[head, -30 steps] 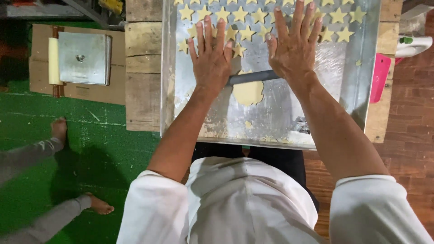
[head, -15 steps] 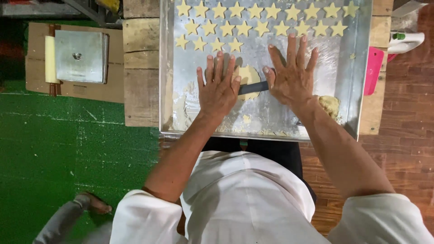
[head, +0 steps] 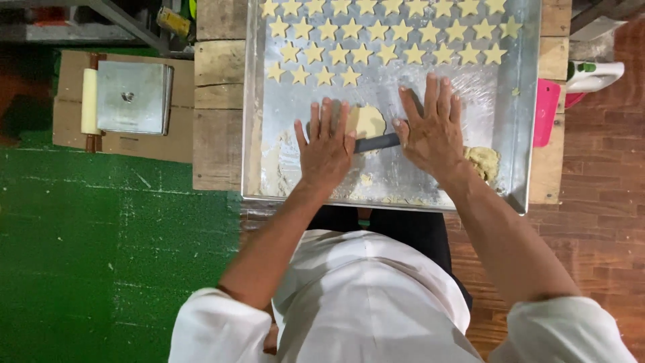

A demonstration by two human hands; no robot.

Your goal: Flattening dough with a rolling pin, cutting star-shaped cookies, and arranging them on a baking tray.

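Fingers (head: pixel 327 121) of the left hand (head: pixel 326 149) lie flat and slightly spread, pressing down on the left end of a dark rolling rod (head: pixel 376 142); those of the right hand (head: pixel 433 131) are likewise extended and apart, palm down on the rod's right end, so neither hand is clamped around anything. Between the two hands, a flattened piece of pale dough (head: pixel 366 121) lies under and just beyond the rod, on the plastic-covered metal tray (head: pixel 255 134). Status of work, judged from the layout: several rows of cut star-shaped pieces (head: pixel 376 33) already fill the far part of the tray, with the nearest row stopping short on the left side. The piece under the rod looks only partly rolled and uncut, and a lump of unrolled dough (head: pixel 484 161) sits just beside the right wrist near the tray's right wall, so a fair share remains. Clearances: the tray rests on a wooden table (head: pixel 215 101) and its raised rim bounds the working zone on all sides. Forward travel of the rod is limited, as the closest stars lie near the fingertips. Bare sheet is available toward the near-left corner, where only smears and crumbs show. A pink flat tool (head: pixel 545 111) lies on the table just outside the right rim. On a separate cardboard surface to the left, well apart, sit a square metal plate (head: pixel 131 97) and a pale rolling pin (head: pixel 89 101).
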